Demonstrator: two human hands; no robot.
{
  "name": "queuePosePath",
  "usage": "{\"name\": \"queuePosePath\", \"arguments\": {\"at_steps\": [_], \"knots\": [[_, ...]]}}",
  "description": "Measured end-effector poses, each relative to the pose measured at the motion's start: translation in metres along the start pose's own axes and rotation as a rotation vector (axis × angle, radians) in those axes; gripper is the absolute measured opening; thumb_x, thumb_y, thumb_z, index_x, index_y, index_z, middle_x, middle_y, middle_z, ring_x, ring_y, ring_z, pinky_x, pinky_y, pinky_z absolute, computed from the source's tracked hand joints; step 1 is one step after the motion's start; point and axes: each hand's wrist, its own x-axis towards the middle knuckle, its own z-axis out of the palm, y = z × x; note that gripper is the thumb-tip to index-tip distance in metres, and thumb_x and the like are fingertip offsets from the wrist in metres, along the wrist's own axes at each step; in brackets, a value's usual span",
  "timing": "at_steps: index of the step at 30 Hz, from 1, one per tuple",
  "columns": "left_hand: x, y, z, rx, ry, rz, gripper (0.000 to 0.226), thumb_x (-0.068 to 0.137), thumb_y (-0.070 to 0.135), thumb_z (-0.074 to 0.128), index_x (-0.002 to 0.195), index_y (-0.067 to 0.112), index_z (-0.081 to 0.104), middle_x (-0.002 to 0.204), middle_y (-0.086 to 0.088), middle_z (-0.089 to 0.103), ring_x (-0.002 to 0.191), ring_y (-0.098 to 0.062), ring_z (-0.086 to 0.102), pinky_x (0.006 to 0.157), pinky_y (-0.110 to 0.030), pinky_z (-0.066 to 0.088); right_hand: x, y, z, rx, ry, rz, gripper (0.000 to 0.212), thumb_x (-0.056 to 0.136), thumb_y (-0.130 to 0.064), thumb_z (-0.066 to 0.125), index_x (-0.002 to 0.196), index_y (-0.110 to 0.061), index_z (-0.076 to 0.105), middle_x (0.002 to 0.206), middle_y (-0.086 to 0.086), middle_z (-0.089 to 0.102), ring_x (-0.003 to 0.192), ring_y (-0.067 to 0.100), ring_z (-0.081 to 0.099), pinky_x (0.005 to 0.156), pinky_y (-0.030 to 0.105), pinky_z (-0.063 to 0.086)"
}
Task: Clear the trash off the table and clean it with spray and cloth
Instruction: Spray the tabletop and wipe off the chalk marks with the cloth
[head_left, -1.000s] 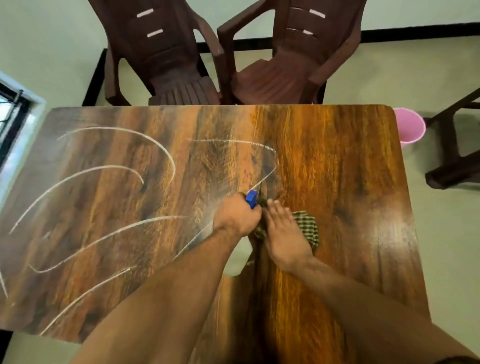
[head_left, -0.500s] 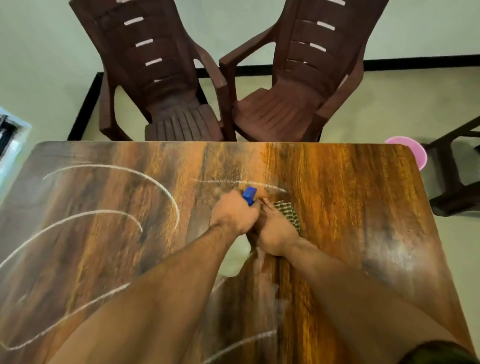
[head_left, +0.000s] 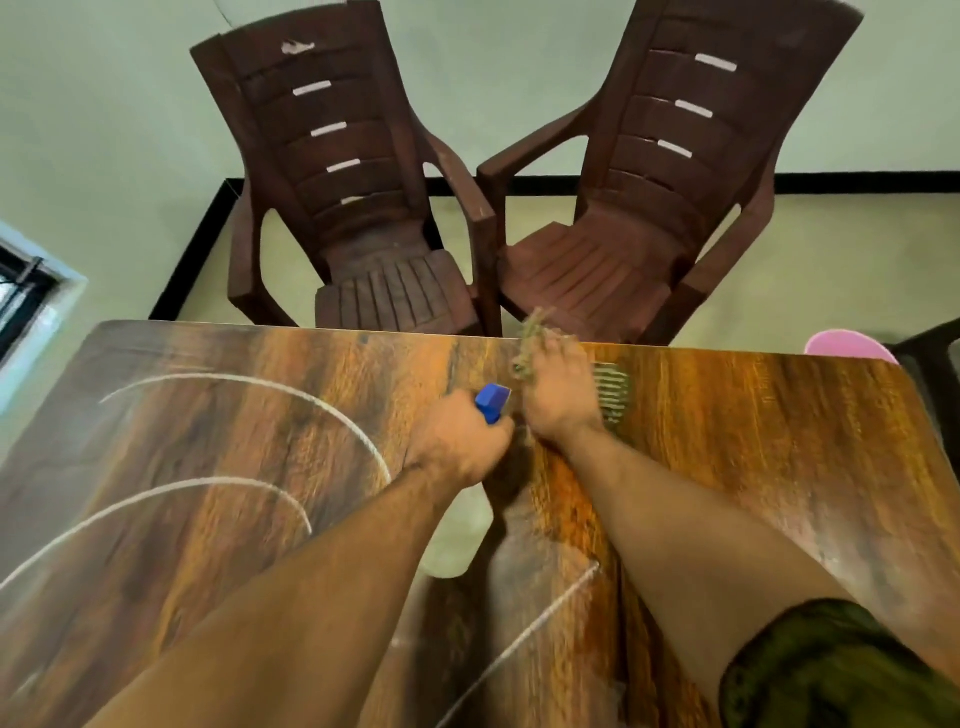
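My left hand (head_left: 460, 447) grips a spray bottle; its blue nozzle (head_left: 492, 401) sticks out above my knuckles and its pale body (head_left: 452, 540) shows below my wrist. Just to the right, my right hand (head_left: 558, 395) grips a green checked cloth (head_left: 613, 395) near the far edge of the wooden table (head_left: 753, 441). Part of the cloth sticks up above my fingers, blurred. White curved streaks (head_left: 270, 387) mark the table's left half.
Two brown plastic chairs (head_left: 363, 223) (head_left: 649, 208) stand side by side beyond the table's far edge. A pink bucket (head_left: 847, 345) sits on the floor at the far right corner, next to a dark chair leg. A window is at the left.
Both hands have moved toward the table's far edge. My right hand went from lying flat on the cloth to bunching it up. The view tilted up, showing more of the chairs.
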Motion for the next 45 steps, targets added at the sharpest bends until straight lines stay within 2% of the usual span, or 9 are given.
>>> {"name": "queuePosePath", "arguments": {"at_steps": [5,7,13,19,21,26,33,41,45], "knots": [[-0.018,-0.015,-0.011,0.040,0.012,0.005,0.021,0.094,0.034,0.060,0.090,0.013,0.060,0.077,-0.007,0.066,0.070,-0.026,0.068,0.072,-0.041,0.060,-0.058,-0.051,0.009,0.058,-0.358,-0.667,0.055,0.102,-0.028,0.040,0.154,-0.016,0.030,0.160,0.009,0.031,0.148,0.025,0.027,0.123,0.040,0.020],[-0.028,-0.024,-0.011,0.073,-0.019,0.018,0.018,0.091,0.032,0.061,0.081,0.017,0.059,0.072,-0.005,0.064,0.067,-0.025,0.065,0.067,-0.039,0.058,-0.072,-0.032,0.005,0.003,-0.265,-0.552,0.060,0.099,-0.027,0.045,0.157,-0.022,0.027,0.163,-0.002,0.027,0.152,0.016,0.015,0.126,0.042,0.009],[-0.070,-0.055,-0.006,0.046,-0.069,0.002,0.030,0.088,0.041,0.063,0.071,0.022,0.047,0.071,-0.005,0.058,0.062,-0.024,0.060,0.057,-0.033,0.048,-0.149,-0.004,0.007,-0.042,0.048,0.449,0.071,0.099,-0.039,0.042,0.160,-0.018,0.012,0.168,0.006,0.008,0.154,0.028,0.003,0.124,0.050,0.005],[-0.126,-0.082,-0.007,0.102,-0.159,0.091,0.023,0.082,0.042,0.058,0.073,0.021,0.054,0.068,-0.002,0.061,0.064,-0.023,0.061,0.061,-0.033,0.054,-0.255,-0.057,0.027,-0.026,-0.253,-0.375,0.071,0.093,-0.030,0.046,0.158,-0.024,0.019,0.167,0.000,0.009,0.155,0.020,0.001,0.123,0.040,-0.006],[-0.151,-0.098,-0.004,0.099,-0.179,0.087,0.028,0.076,0.049,0.053,0.073,0.021,0.054,0.069,-0.003,0.060,0.063,-0.022,0.060,0.061,-0.033,0.053,-0.284,-0.035,0.026,-0.018,-0.212,-0.288,0.069,0.092,-0.032,0.040,0.158,-0.027,0.021,0.167,-0.002,0.012,0.154,0.018,0.003,0.125,0.043,0.000],[-0.209,-0.144,0.005,0.048,-0.204,0.131,0.032,0.081,0.055,0.053,0.074,0.024,0.054,0.067,0.000,0.060,0.064,-0.023,0.061,0.061,-0.037,0.052,-0.341,-0.034,0.032,0.000,0.014,0.615,0.070,0.100,-0.037,0.039,0.161,-0.019,0.009,0.168,0.005,0.001,0.154,0.026,-0.004,0.125,0.049,0.005],[-0.279,-0.191,0.017,0.099,-0.290,0.161,0.024,0.075,0.050,0.048,0.074,0.027,0.056,0.070,0.006,0.063,0.064,-0.012,0.059,0.063,-0.034,0.052,-0.468,-0.103,0.059,0.021,-0.252,-0.281,0.069,0.092,-0.035,0.039,0.158,-0.028,0.022,0.167,-0.005,0.006,0.153,0.016,-0.007,0.124,0.044,-0.007],[-0.342,-0.214,0.030,0.060,-0.380,0.131,0.016,0.084,0.032,0.060,0.072,0.024,0.054,0.069,-0.004,0.064,0.064,-0.027,0.067,0.064,-0.039,0.055,-0.548,-0.046,0.054,0.042,-0.025,0.781,0.076,0.096,-0.036,0.047,0.161,-0.021,0.010,0.168,0.003,-0.001,0.154,0.026,-0.005,0.123,0.055,0.001],[-0.365,-0.224,0.034,0.124,-0.360,0.156,0.016,0.085,0.034,0.059,0.072,0.024,0.054,0.070,-0.003,0.064,0.064,-0.024,0.064,0.062,-0.034,0.052,-0.562,-0.103,0.079,-0.036,-0.102,0.146,0.070,0.091,-0.042,0.036,0.157,-0.021,0.025,0.166,0.006,0.013,0.153,0.025,0.000,0.122,0.051,-0.001]]}}
